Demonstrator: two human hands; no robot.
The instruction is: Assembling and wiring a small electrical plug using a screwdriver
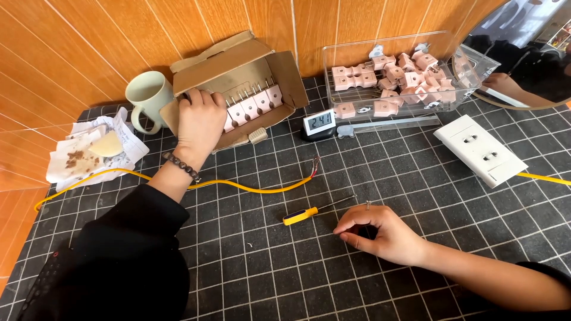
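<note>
My left hand reaches into an open cardboard box tipped on its side, fingers resting on the row of pink plugs packed inside; a bead bracelet circles that wrist. My right hand rests on the black gridded mat, fingers curled loosely with the tips pinched together, and whether it holds anything small is hidden. A yellow-handled screwdriver lies just left of my right hand, apart from it. A yellow cable with bared red wire ends runs across the mat.
A clear plastic bin of pink plugs stands at the back right. A small digital clock, a white double socket plate, a pale green mug and crumpled paper also lie around. Orange panelled wall behind.
</note>
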